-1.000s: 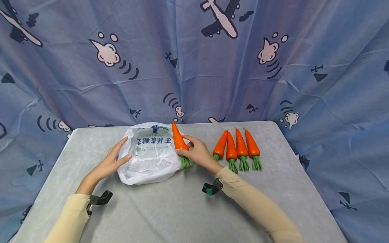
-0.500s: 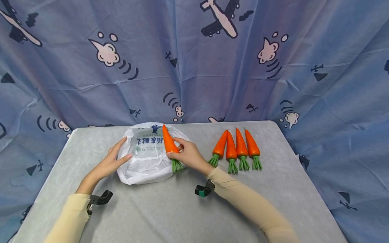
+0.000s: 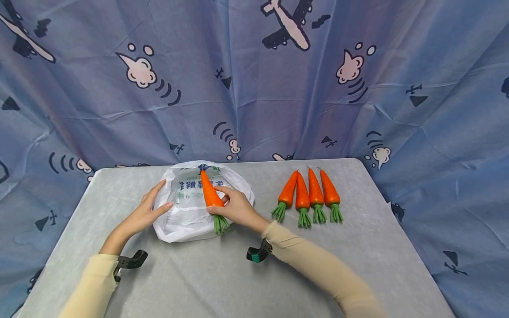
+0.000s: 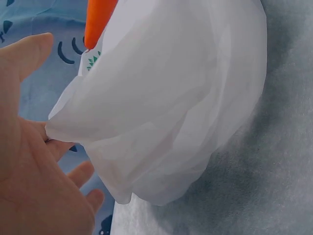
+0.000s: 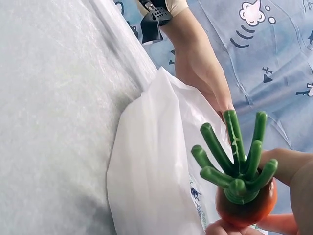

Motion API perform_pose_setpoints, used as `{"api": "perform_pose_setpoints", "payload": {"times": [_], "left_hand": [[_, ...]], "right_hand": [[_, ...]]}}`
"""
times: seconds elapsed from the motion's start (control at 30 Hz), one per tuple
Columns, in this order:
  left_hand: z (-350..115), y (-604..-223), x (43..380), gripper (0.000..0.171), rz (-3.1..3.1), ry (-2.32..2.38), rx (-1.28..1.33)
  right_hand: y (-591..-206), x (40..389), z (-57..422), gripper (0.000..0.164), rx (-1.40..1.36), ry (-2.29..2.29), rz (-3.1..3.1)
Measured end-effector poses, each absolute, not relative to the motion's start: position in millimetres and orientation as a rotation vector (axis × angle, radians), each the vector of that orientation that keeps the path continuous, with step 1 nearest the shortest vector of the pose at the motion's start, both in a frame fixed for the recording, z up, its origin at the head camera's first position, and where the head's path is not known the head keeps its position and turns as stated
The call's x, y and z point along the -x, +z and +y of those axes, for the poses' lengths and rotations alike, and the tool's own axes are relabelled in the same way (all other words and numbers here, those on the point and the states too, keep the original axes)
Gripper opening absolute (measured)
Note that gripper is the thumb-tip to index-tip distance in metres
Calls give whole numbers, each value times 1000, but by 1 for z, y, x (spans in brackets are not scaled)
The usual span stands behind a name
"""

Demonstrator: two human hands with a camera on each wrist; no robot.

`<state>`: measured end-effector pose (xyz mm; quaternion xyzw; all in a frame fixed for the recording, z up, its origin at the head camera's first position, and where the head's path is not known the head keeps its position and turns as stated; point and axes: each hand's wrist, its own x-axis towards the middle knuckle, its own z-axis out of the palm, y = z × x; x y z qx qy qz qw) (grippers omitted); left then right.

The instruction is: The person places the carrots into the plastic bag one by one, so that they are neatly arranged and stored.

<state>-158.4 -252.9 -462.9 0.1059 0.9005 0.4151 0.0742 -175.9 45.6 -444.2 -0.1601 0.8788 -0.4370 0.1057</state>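
My right hand pinches an orange carrot near its thick end, thumb on one side and fingers on the other. The carrot overlaps the mouth of a white plastic bag in the head view, its tip pointing to the back. Its green stalks face the camera in the right wrist view. On the bag's left side rests my left hand, fingers spread along the rim. In the left wrist view, the bag's edge meets those fingers, and the carrot tip shows above the rim.
Several more carrots lie side by side on the grey-white table, to the right of the bag, tips toward the back. A blue printed curtain hangs behind the table's back edge. Each wrist wears a black camera strap.
My right hand has carried the carrot leftward and slightly toward me, from the bag's right edge to over its mouth. The left hand and the bag have stayed in place.
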Motion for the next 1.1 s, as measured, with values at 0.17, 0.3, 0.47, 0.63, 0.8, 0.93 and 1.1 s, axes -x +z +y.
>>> {"api": "perform_pose_setpoints", "payload": {"times": [0.17, 0.3, 0.47, 0.63, 0.8, 0.93, 1.1], "left_hand": [[-253, -463, 159, 84, 2690, 1272, -333], [-253, -462, 159, 85, 2651, 1309, -336], [-253, -462, 159, 85, 2629, 1322, -333], [-254, -463, 159, 84, 2626, 1331, -344], [-254, -464, 159, 84, 2621, 1339, -352], [-254, -464, 159, 83, 2618, 1340, -353], [-254, -465, 159, 84, 2611, 1335, -342]], "right_hand": [[-446, 175, 38, 71, 491, -1287, 2574], [-446, 175, 31, 71, 492, -1285, 2553], [-447, 176, 21, 71, 473, -1291, 2540], [-447, 179, 10, 71, 462, -1286, 2527], [-449, 182, -1, 71, 442, -1295, 2518], [-451, 185, -10, 71, 429, -1307, 2499], [-453, 187, -20, 71, 393, -1345, 2449]]}}
